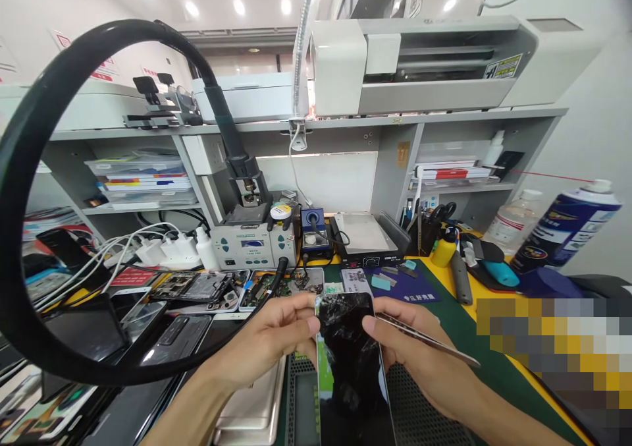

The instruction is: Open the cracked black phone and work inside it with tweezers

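A smartphone (351, 367) with a cracked, mostly black screen is upright between my hands; a green and light strip shows along its left edge. My left hand (284, 331) grips its upper left side, thumb on the edge of the glass. On the opposite side, my right hand (407, 331) holds the upper right edge, thumb on the screen. Slim metal tweezers (434, 342) also lie in my right hand, pointing out to the right. Below the phone is a dark perforated mat (424, 406). The phone's lower end runs out of view.
A thick black hose (29, 235) loops across the left, passing near my left forearm. Several phones (182, 340) lie on the left. Behind stand a rework station (247, 245), a soldering iron stand (315, 235) and a heating plate (365, 235). A spray can (567, 225) stands at right.
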The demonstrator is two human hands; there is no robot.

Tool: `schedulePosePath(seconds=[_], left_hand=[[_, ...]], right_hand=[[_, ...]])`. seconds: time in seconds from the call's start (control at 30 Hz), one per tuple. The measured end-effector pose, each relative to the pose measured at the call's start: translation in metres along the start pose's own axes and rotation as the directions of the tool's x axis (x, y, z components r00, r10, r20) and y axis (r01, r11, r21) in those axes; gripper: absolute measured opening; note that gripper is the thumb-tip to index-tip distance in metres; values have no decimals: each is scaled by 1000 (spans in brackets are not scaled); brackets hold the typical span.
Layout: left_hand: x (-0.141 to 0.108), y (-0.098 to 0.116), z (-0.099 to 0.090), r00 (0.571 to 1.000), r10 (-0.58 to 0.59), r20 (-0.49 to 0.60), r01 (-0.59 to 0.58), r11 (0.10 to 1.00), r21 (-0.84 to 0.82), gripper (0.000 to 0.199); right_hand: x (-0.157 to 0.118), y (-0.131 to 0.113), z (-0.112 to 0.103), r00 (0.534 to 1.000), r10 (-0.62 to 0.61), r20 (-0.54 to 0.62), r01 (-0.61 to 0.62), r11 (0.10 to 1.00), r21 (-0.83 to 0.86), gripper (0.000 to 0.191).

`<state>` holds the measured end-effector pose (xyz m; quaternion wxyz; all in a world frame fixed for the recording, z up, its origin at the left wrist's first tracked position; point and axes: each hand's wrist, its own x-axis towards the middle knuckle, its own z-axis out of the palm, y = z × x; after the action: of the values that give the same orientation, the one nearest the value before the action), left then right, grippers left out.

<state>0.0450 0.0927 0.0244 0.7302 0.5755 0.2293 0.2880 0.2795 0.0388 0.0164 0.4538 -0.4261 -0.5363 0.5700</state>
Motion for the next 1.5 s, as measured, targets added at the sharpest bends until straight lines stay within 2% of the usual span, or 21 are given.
schedulePosePath(seconds=[0.27,0.43,0.97,1.5], left_hand=[[-1,0,1,1000,15,-9,-15,999,-28,22],[-2,2,2,1000,20,-22,-19,999,45,17],[0,-2,-2,997,-14,-82,23,994,108,31],[0,-3,-1,996,-26,-89,36,994,108,34]], right_hand=[[0,0,-1,999,-36,-14,36,999,-34,39],[0,-1,-1,999,-47,-12,46,997,-62,41],[-1,-5,0,1000,-26,-17,23,988,-151,37],[-3,-7,2,999,-36,-24,31,983,-180,42]])
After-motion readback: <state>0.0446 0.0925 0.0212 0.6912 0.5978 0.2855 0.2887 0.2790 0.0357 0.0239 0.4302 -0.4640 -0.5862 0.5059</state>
